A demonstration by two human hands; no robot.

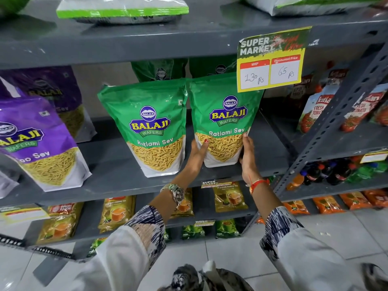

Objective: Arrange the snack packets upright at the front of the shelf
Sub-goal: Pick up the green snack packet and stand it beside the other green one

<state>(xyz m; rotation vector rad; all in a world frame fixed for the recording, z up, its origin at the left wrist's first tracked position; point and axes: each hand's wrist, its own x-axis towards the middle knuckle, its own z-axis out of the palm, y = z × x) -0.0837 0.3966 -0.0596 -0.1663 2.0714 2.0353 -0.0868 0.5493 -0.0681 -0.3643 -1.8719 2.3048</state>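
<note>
Two green Ratlami Sev packets stand upright side by side near the front of the grey shelf (117,175). My left hand (197,156) grips the lower left edge of the right green packet (225,114), thumb on its front. Along that packet's lower right edge lies my right hand (248,158), so both hands hold it. The left green packet (147,127) stands free, touching its neighbour. Two more green packets (161,70) stand behind them at the back of the shelf. A purple sev packet (39,139) stands upright at the left front.
A yellow price card (270,59) hangs from the shelf above, overlapping the held packet's top right corner. Another purple packet (54,91) stands behind the front one. Ketchup pouches (317,110) fill the adjoining rack to the right. Tea packets (117,213) sit on lower shelves.
</note>
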